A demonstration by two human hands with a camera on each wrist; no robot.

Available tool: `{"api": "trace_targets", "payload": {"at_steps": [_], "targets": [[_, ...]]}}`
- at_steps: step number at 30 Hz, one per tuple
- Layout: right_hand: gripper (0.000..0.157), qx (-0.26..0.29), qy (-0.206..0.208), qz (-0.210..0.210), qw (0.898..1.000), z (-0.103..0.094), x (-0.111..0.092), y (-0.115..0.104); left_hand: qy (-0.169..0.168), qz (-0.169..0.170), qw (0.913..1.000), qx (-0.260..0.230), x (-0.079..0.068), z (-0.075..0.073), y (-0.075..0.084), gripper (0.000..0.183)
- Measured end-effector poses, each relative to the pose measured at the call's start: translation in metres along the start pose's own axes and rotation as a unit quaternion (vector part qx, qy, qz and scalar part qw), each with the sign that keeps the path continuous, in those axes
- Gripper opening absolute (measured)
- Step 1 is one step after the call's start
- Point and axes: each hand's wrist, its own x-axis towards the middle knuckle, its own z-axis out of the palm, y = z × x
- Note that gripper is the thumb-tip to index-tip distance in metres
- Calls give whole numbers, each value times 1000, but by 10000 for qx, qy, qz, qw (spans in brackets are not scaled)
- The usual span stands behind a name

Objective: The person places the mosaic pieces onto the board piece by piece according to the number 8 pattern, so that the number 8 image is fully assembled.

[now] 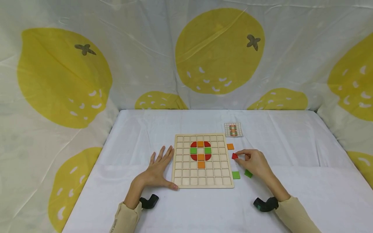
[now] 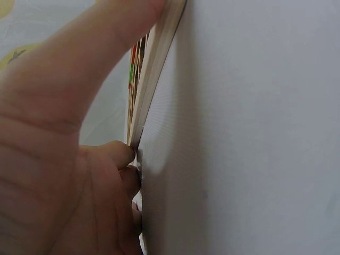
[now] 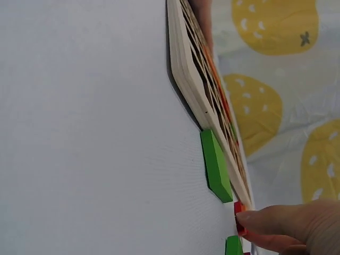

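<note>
A wooden grid board (image 1: 204, 186) lies flat on the table with coloured tiles set in its cells. Red rounded pieces (image 1: 193, 157) mark the corners of a ring, with green tiles (image 1: 193, 150) at its sides and orange tiles (image 1: 201, 164) at top and bottom, one more below. My left hand (image 1: 155, 174) rests spread at the board's left edge, thumb at the near corner. Just off the right edge, my right hand (image 1: 256, 165) pinches a small red piece (image 3: 238, 218) between thumb and fingertips; the other fingers are curled.
Beside the board's right edge lie an orange tile (image 1: 230, 146) and a green tile (image 1: 236, 175). Another green tile (image 1: 248, 173) is near the right hand. A small pattern card (image 1: 239, 129) lies past the far right corner. Lemon-print cloth (image 1: 145, 64) hangs around the white table.
</note>
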Motion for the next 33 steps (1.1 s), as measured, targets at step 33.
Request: {"api": "trace_targets", "payload": {"at_steps": [33], "targets": [[21,730,-499,-347,9955,58,-11,-64,-7,-2,10000,-17,-1,-1,1,148]]}}
